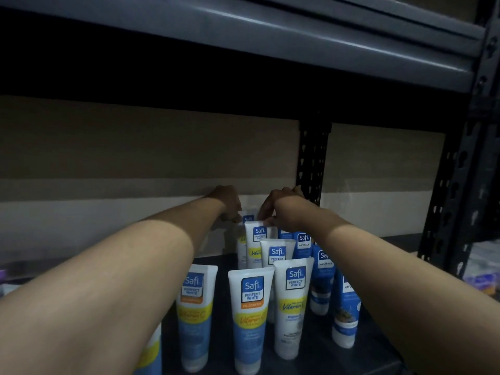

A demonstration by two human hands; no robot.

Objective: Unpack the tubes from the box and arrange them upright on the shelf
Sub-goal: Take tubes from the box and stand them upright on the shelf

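At the back of the dark shelf, both bare arms are stretched in deep. The left hand hooks downward at eleven o'clock of the cluster, fingers bent against the left edge of the rearmost tube, which stands close to the pale back wall. The light is dim there, and whether those fingers grip the tube or only touch it cannot be told. Over at twelve o'clock the right hand is curled over, its finger and thumb pinching the flat crimped top of the second tube, a white one with a blue label and a yellow band. This tube is upright on its cap, just in front of the rearmost one and touching it. Nearer the camera the rest of the line-up stands cap-down. A white tube sits at the centre. Three more stand along six o'clock: the left front tube, the orange-banded tube and the right front tube. A file of blue tubes runs from two o'clock down to four o'clock. One more tube peeks out at seven o'clock, mostly hidden under the left forearm. Overhead runs the grey upper beam. A black perforated post rises behind the right hand at one o'clock.
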